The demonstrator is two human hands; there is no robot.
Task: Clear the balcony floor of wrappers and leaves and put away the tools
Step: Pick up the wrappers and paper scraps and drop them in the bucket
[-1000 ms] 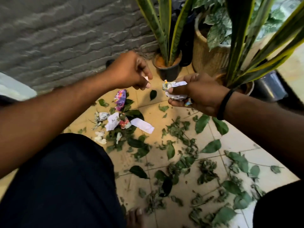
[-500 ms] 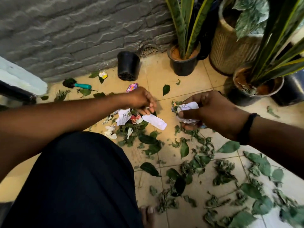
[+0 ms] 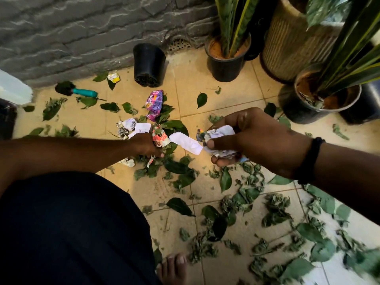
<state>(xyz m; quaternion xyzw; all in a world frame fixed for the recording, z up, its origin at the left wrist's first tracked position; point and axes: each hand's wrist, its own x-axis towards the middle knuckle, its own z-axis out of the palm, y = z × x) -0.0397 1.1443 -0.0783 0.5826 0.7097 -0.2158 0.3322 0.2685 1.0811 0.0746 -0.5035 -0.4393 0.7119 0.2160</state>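
Observation:
My right hand (image 3: pixel 253 136) grips a crumpled bundle of wrappers (image 3: pixel 221 133) above the tiled floor. My left hand (image 3: pixel 146 146) is down in the wrapper pile, fingers curled round a red-and-white wrapper (image 3: pixel 161 138). A long white wrapper (image 3: pixel 186 143) lies between the two hands. More crumpled white wrappers (image 3: pixel 131 125) sit behind the left hand. Farther back lie a purple wrapper (image 3: pixel 154 102) and a yellow-white one (image 3: pixel 113 77). Green leaves (image 3: pixel 236 202) cover the floor. A trowel with a teal handle (image 3: pixel 84 92) lies near the wall.
An empty black pot (image 3: pixel 149 64) lies on its side by the grey wall. Potted snake plants (image 3: pixel 225 62) (image 3: pixel 316 105) and a woven planter (image 3: pixel 287 44) stand at the back right. My dark-clad knee (image 3: pixel 72 227) fills the lower left, my bare foot (image 3: pixel 174 266) below.
My left hand has dropped from beside the right hand down into the wrapper pile. The right hand stays on its bundle. The view has tilted down, showing the trowel and empty pot.

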